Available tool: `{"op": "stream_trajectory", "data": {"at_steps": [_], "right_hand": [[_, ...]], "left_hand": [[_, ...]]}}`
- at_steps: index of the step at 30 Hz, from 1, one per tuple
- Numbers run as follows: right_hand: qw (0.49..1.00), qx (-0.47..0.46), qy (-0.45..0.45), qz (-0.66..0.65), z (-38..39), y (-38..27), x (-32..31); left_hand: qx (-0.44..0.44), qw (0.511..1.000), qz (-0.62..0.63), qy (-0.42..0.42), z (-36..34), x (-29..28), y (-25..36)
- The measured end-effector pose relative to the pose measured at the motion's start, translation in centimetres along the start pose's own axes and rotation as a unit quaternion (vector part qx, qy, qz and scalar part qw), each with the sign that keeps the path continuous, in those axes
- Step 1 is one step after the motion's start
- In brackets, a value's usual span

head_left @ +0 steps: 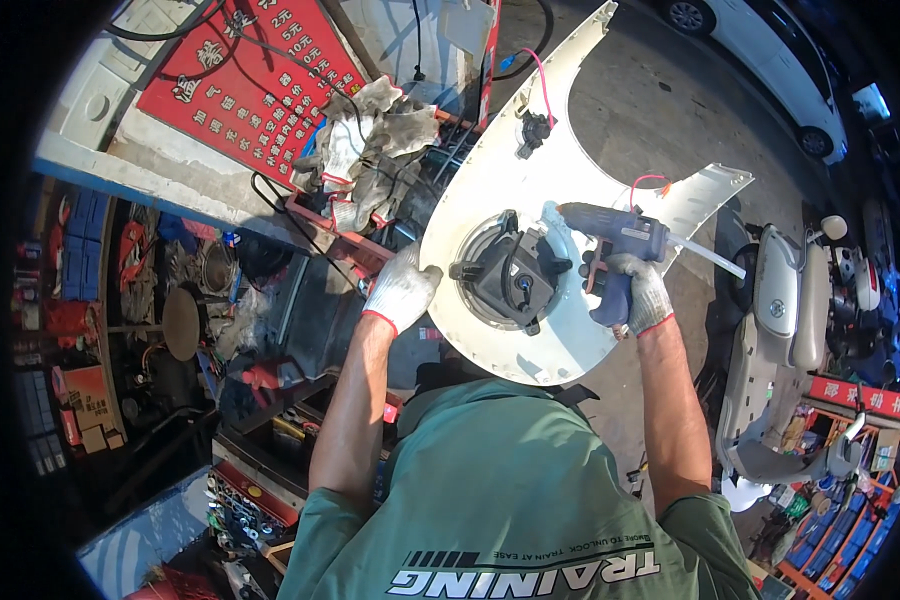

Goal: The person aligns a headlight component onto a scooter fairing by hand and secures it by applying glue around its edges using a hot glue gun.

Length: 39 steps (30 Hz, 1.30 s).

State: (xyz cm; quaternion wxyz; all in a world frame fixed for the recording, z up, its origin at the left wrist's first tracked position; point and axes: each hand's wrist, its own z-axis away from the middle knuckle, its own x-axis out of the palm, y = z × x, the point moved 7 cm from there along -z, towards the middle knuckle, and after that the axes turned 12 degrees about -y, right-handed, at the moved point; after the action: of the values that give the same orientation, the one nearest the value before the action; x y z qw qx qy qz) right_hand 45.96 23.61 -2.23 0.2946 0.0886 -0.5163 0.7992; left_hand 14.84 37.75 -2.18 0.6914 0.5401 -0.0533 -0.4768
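A cream-white scooter front panel [570,350] is held up in front of me, its inner side toward me. Set in its lower part is a round headlight unit [515,280] with a black back and a short wire. My left hand [406,288], in a white knit glove, is closed on the panel's left edge. In my gloved right hand [644,292] is a dark blue hot glue gun [625,230]. A whitish glue stick [708,257] juts from the gun's rear, and its nozzle points left at a light blue patch [562,235] beside the headlight.
A black connector [533,135] with a pink wire hangs at the panel's upper part. Used gloves and rags [370,150] are heaped at upper left near a red sign [255,90]. On the right stands a scooter [775,300], with a white car [770,60] beyond. Cluttered shelves line the left.
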Motion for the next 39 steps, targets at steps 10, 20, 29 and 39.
{"op": "stream_trajectory", "data": {"at_steps": [10, 20, 29, 39], "right_hand": [[0.965, 0.011, 0.047, 0.258, 0.5, -1.1, 0.3], [0.921, 0.023, 0.058, 0.384, 1.0, -1.2, -1.8], [0.978, -0.048, 0.081, 0.187, 2.8, -1.9, -2.1], [0.991, -0.07, 0.088, 0.076, 3.8, -1.5, -3.7]], "left_hand": [[0.002, 1.0, 0.007, 0.002, -0.2, 0.1, -0.6], [-0.011, 1.0, -0.012, 0.013, 0.1, -0.1, -0.2], [-0.022, 1.0, -0.001, -0.003, 0.1, 0.0, -0.1], [-0.01, 1.0, -0.018, -0.002, -0.3, 0.1, -0.9]]}}
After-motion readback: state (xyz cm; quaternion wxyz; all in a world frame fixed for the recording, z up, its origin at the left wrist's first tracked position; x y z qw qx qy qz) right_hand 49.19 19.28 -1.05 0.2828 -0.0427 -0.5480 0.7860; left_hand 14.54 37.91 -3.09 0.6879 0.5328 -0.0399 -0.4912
